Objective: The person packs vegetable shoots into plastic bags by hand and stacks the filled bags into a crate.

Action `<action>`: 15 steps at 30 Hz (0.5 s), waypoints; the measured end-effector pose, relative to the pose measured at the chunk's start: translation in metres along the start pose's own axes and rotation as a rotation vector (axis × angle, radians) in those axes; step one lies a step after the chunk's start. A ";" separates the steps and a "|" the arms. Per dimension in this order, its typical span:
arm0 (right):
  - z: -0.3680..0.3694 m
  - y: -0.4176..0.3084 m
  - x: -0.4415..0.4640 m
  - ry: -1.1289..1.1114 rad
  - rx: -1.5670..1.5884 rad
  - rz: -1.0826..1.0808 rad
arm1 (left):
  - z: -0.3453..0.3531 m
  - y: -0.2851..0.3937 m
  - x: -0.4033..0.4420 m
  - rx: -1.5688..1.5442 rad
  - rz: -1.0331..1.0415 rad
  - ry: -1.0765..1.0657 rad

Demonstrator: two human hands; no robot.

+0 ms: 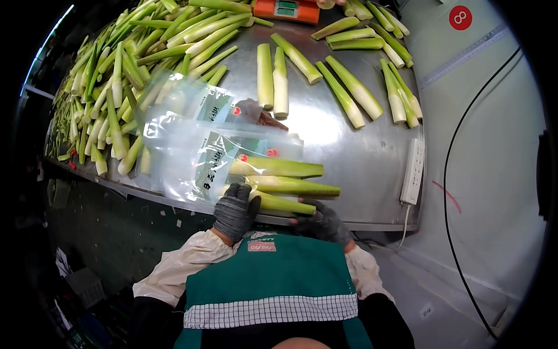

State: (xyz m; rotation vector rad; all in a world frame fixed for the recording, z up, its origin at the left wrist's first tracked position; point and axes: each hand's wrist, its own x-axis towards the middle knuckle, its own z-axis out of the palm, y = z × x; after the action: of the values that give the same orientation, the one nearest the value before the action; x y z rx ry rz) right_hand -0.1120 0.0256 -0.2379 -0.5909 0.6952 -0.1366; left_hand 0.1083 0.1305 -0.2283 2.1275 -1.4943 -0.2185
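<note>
My left hand, in a grey knit glove, is closed on the near edge of a clear printed plastic bag. Three water bamboo shoots lie side by side, their left ends in the bag's mouth and their right ends sticking out. At the outer end of the nearest shoot is my right hand, gloved too and slightly blurred, with its fingers and thumb about that end. More flat printed bags lie underneath and behind. A brown crumpled cloth shows beside them.
A large heap of water bamboo shoots covers the table's left side. Several small groups of shoots lie across the steel table. An orange scale stands at the back, a person's hand beside it. A power strip lies along the right edge.
</note>
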 end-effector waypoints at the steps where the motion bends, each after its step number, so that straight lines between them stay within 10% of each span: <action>1: -0.013 0.002 -0.004 0.174 -0.192 -0.123 | 0.002 -0.005 -0.004 -0.013 -0.012 0.001; 3: -0.023 -0.007 -0.006 0.339 -0.387 -0.240 | 0.002 -0.007 -0.006 0.005 -0.066 -0.006; 5: -0.013 -0.039 -0.003 0.747 -1.656 -0.779 | -0.001 -0.006 -0.005 0.023 -0.112 -0.016; 8: -0.013 -0.052 0.023 0.512 -2.087 -0.678 | -0.005 0.005 0.012 0.150 -0.145 -0.121; 9: -0.009 -0.058 0.029 0.363 -2.113 -0.401 | -0.002 0.005 0.016 0.170 -0.159 -0.182; 15: -0.018 -0.049 0.035 0.207 -1.896 -0.435 | 0.020 0.010 0.034 0.329 -0.205 -0.344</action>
State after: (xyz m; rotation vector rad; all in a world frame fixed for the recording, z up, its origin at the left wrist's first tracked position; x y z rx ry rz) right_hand -0.0931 -0.0343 -0.2414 -2.5736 0.7333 0.1170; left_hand 0.1039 0.0906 -0.2350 2.6156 -1.5850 -0.4602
